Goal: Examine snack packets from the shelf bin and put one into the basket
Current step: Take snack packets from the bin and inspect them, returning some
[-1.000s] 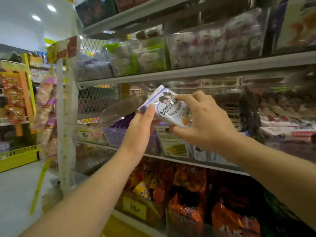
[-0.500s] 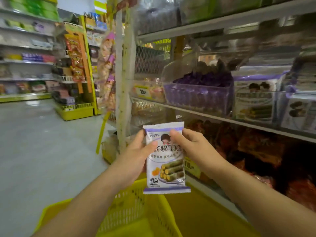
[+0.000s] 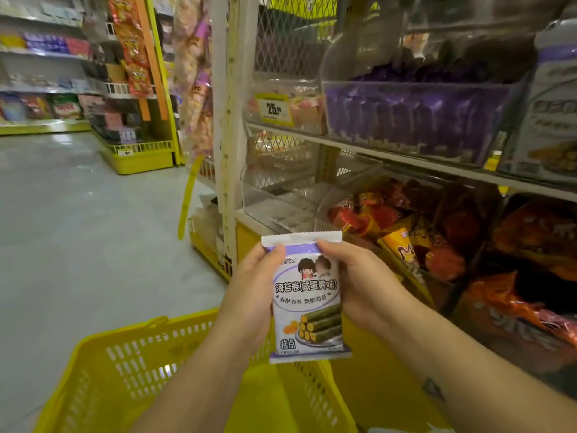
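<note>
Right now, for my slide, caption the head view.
Left hand and right hand hold a packet above the yellow basket.

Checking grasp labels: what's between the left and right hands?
The snack packet, upright: the left hand holds its left edge, the right hand its right edge, thumbs on its front. Shown in the head view.

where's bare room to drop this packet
Bare yellow basket floor shows directly under the snack packet that the left hand and right hand hold. The clear bin beside the white post looks bare; orange packets crowd the next bin.
</note>
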Tool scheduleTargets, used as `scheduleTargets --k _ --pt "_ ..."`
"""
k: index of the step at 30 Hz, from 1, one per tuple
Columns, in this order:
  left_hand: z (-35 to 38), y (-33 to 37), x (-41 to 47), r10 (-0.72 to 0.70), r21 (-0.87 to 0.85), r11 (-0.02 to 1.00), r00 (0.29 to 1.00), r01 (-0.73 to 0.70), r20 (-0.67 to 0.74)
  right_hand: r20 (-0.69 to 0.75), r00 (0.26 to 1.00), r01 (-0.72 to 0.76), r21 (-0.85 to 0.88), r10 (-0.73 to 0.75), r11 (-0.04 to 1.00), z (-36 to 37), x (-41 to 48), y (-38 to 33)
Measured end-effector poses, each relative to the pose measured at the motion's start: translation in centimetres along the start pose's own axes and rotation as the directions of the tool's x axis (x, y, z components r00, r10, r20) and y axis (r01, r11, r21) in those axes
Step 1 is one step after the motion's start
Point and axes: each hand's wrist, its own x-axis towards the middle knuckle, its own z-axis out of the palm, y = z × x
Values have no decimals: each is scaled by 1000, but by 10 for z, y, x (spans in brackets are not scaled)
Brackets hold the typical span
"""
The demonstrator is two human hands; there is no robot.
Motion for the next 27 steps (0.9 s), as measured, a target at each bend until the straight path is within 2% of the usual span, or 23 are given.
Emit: scheduleTargets --k 4,8,11,12,14,17,21,24,27 --pt "2 -5 2 -41 -4 999 999 40 -29 -35 997 -73 4 73 997 -10 5 1" --pt "7 -3 4 -66 -3 998 997 65 -50 -6 999 -34 -89 33 995 -20 9 -1" --pt "8 1 3 -62 -53 997 996 59 -70 125 992 18 -358 29 933 -29 2 -5" --pt "7 4 4 -63 -84 995 995 56 -82 175 981 6 -448 81 894 -31 -2 -6" --pt "6 9 5 -73 -152 987 992 56 -107 217 951 -80 -521 222 850 -36 -6 -5" --pt "1 15 7 -113 -133 986 991 102 -77 186 944 -149 -495 271 856 -37 -10 -5" --pt "-9 19 -1 -243 129 967 949 220 199 148 973 -114 -347 175 931 -35 -11 -9" --pt "-15 15 -4 -267 264 947 908 184 322 86 990 -88 -258 113 962 -33 -12 -12" --pt "-15 10 -7 -179 311 948 930 74 322 40 996 -69 -191 78 979 -31 -13 -13"
